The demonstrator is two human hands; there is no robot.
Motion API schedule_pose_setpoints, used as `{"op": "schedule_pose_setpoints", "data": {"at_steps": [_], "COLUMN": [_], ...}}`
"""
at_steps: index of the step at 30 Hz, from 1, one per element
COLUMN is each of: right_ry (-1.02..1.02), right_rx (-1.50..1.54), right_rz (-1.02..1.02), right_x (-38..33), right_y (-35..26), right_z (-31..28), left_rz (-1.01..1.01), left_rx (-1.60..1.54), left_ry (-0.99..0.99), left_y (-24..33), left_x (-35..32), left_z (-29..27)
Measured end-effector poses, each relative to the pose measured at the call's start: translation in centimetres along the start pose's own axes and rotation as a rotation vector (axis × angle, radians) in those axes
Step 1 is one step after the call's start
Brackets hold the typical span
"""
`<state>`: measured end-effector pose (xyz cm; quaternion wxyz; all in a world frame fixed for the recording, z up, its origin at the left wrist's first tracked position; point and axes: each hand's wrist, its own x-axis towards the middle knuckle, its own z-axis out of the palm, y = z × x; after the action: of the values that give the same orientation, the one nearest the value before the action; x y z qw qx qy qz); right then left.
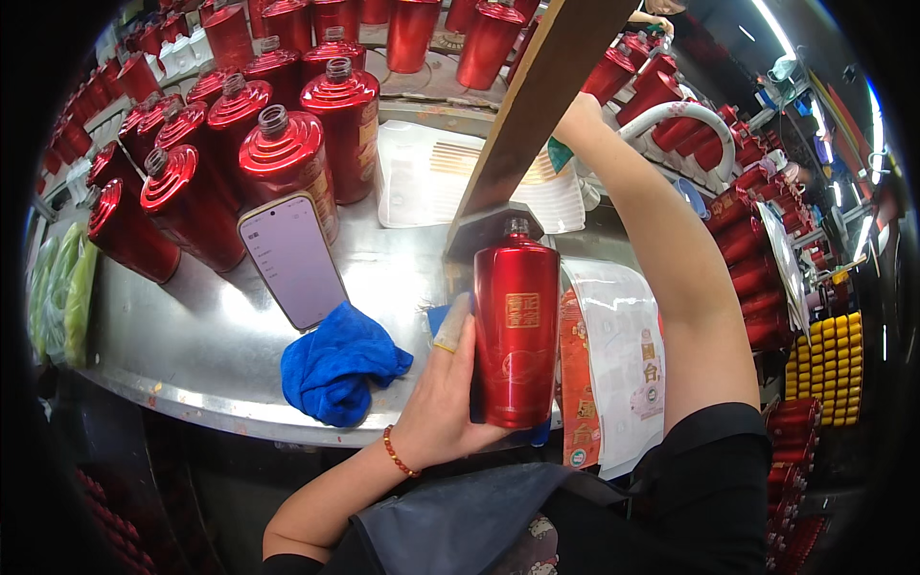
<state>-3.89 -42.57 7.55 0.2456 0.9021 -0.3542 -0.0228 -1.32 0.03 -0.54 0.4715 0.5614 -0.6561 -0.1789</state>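
Note:
My left hand (pixel 444 388) grips an upright glossy red bottle (pixel 517 331) with a gold square emblem, holding it just in front of the metal table's near edge. A taped thumb presses the bottle's left side. My right arm reaches up and away, and my right hand (pixel 578 117) is at a slanted brown wooden post (pixel 537 105), next to a teal item; its fingers are hidden behind the post. A strip of printed labels on white backing (pixel 613 369) hangs beside the bottle on the right.
Several open-necked red bottles (pixel 287 158) crowd the back left of the steel table (pixel 192 335). A phone (pixel 292 261) leans on one, a blue cloth (pixel 335 364) lies near it. More red bottles and yellow caps (pixel 829 369) fill the right.

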Motion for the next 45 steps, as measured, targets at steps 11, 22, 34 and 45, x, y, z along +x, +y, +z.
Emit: {"op": "schedule_pose_setpoints", "data": {"at_steps": [11,22,34,45], "right_ry": [0.155,0.105,-0.019,0.081], "right_rx": [0.586,0.405,0.447,1.157], "right_rz": [-0.089,-0.444,-0.664,-0.172], "right_x": [-9.2,-27.4,-34.5,-33.8], "right_y": [2.3,2.8,-2.3,-3.6], "right_z": [-9.1,-21.5,-21.9,-16.2], "left_rz": [0.117,0.111,0.162,-0.027], "left_rx": [0.181,0.068,-0.145,-0.1], "left_ry": [0.084,0.17,0.042,0.034], "left_y": [2.1,6.0,10.0,8.4], "left_x": [0.2,1.4,2.4,-0.3], "left_z": [0.7,-3.5,-0.9,-1.4]}}
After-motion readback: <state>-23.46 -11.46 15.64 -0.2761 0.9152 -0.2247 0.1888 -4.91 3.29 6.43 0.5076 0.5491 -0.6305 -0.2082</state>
